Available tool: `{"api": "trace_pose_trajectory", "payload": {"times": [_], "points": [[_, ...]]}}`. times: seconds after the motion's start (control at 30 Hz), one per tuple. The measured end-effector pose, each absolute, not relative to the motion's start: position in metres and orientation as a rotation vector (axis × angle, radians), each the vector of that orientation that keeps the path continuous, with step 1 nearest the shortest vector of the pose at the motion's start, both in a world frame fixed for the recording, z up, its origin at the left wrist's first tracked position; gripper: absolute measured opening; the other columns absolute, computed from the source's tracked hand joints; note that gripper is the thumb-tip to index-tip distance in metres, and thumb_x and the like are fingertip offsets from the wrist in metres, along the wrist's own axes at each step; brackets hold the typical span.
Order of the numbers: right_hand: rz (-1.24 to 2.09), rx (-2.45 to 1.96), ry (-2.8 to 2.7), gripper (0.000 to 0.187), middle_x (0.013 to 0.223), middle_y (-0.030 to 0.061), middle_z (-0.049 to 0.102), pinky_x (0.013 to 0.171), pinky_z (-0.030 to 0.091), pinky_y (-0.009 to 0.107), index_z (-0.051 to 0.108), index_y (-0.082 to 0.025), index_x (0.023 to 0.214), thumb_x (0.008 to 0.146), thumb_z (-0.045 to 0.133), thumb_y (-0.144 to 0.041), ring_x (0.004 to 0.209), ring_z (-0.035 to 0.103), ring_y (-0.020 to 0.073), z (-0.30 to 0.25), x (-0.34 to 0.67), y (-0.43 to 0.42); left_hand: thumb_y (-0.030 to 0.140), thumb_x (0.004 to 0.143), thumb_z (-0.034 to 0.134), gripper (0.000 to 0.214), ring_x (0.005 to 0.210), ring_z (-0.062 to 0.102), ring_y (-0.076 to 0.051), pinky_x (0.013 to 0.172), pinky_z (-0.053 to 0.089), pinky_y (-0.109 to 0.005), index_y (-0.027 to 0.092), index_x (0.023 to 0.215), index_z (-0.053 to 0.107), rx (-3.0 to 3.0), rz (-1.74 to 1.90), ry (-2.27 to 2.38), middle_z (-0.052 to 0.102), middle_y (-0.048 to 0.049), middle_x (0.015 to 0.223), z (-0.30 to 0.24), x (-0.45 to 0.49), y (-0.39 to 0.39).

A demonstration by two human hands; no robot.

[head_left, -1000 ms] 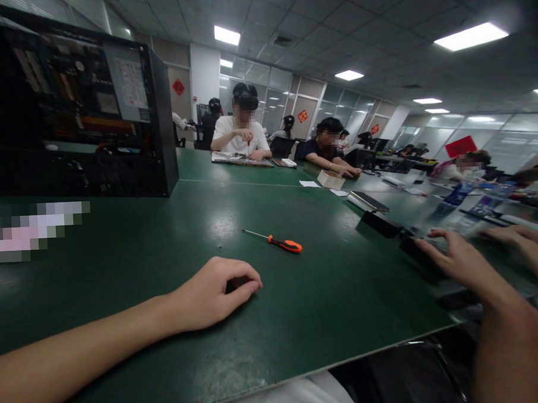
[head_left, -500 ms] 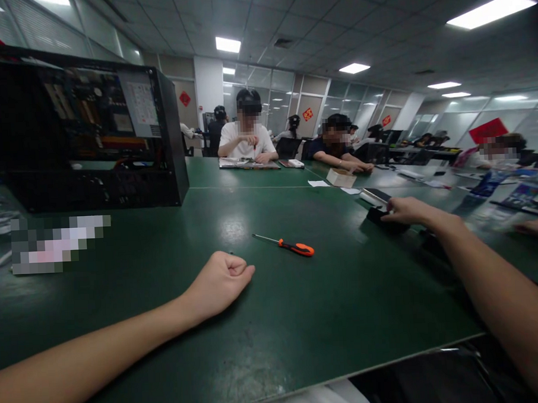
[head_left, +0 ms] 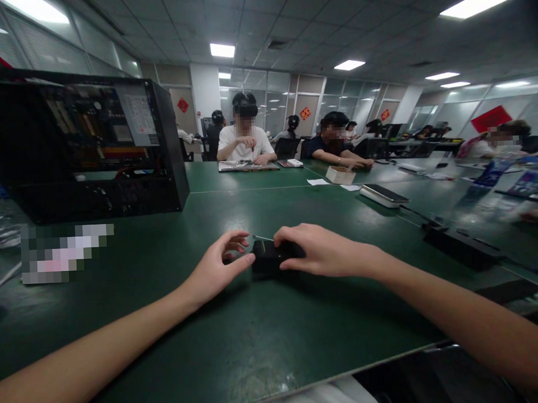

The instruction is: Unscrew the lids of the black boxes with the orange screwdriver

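A small black box (head_left: 266,260) is gripped by my right hand (head_left: 327,249), with the thumb on the near side and fingers on the far side. My left hand (head_left: 220,260) is open at the box's left end, thumb tip at its edge and fingers apart from the thumb. I cannot tell whether that thumb presses on it. Behind the box only the thin metal shaft of the screwdriver (head_left: 262,238) shows; its handle is hidden by the box and my right hand.
An open black computer case (head_left: 166,143) stands at the left, beside a blurred-out item (head_left: 68,255). To the right lie a dark-topped white device (head_left: 384,195) and a black power strip (head_left: 465,247) with cables. Across the green table (head_left: 239,333) sit people and a small box (head_left: 340,174).
My right hand has come from the right side to the table's middle, bringing the black box over the screwdriver handle. My left hand has opened from a loose fist.
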State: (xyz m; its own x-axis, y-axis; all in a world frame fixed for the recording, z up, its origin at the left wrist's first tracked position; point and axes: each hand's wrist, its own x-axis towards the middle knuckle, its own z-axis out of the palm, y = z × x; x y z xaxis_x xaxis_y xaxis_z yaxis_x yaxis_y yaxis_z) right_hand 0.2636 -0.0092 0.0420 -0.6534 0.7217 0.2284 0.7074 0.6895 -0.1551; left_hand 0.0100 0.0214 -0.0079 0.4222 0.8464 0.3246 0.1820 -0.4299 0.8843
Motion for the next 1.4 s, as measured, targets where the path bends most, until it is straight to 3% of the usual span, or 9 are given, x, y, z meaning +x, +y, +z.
{"api": "trace_pose_trajectory", "payload": {"times": [0.13,0.33,0.53,0.83,1.1,1.4], "points": [[0.087,-1.081,-2.574,0.033,0.100,0.0091,0.070,0.076,0.049,0.034,0.061,-0.020,0.111,0.089,0.069,-0.043,0.088,0.065,0.0226,0.016,0.254,-0.003,0.037,0.081,0.073,0.054,0.115,0.062,-0.027,0.104,0.046,-0.042,0.016,0.128,0.058,1.970,0.867,0.877,0.067,-0.0123,0.123,-0.007,0.010,0.021],[0.132,-0.891,-2.478,0.033,0.124,0.0123,0.065,0.100,0.046,0.041,0.062,-0.019,0.119,0.099,0.053,-0.043,0.116,0.059,0.0236,0.013,0.274,0.014,0.038,0.085,0.070,0.038,0.107,0.065,-0.028,0.100,0.049,-0.042,0.017,0.117,0.069,2.200,0.744,0.938,0.072,-0.0094,0.117,0.001,0.010,0.019],[0.037,-1.086,-2.359,0.030,0.102,0.0106,0.069,0.083,0.050,0.037,0.067,-0.016,0.110,0.096,0.057,-0.041,0.094,0.063,0.0218,0.012,0.308,0.035,0.040,0.084,0.071,0.043,0.107,0.066,-0.029,0.097,0.050,-0.043,0.018,0.120,0.067,2.180,0.727,0.967,0.072,-0.0096,0.116,0.001,0.009,0.019],[0.116,-0.715,-2.469,0.020,0.098,0.0084,0.069,0.084,0.049,0.034,0.068,-0.019,0.100,0.095,0.061,-0.037,0.093,0.061,0.0192,0.019,0.299,0.019,0.041,0.083,0.074,0.042,0.104,0.069,-0.027,0.097,0.054,-0.043,0.018,0.117,0.065,2.088,0.771,0.954,0.073,-0.0098,0.111,-0.005,-0.001,0.020],[0.170,-0.774,-2.611,0.043,0.107,0.0114,0.070,0.084,0.050,0.034,0.069,-0.017,0.118,0.088,0.068,-0.048,0.096,0.063,0.0207,0.020,0.305,0.020,0.043,0.084,0.073,0.044,0.097,0.070,-0.025,0.089,0.055,-0.038,0.019,0.120,0.066,2.126,0.748,0.993,0.074,-0.0080,0.104,-0.005,-0.005,0.018],[0.502,-0.895,-2.463,0.043,0.092,0.0050,0.067,0.074,0.049,0.028,0.070,-0.014,0.113,0.085,0.072,-0.046,0.082,0.062,0.0149,0.014,0.299,0.019,0.043,0.084,0.073,0.047,0.085,0.068,-0.022,0.079,0.054,-0.035,0.016,0.122,0.066,2.072,0.710,0.959,0.072,-0.0065,0.094,-0.003,-0.005,0.020]]}}
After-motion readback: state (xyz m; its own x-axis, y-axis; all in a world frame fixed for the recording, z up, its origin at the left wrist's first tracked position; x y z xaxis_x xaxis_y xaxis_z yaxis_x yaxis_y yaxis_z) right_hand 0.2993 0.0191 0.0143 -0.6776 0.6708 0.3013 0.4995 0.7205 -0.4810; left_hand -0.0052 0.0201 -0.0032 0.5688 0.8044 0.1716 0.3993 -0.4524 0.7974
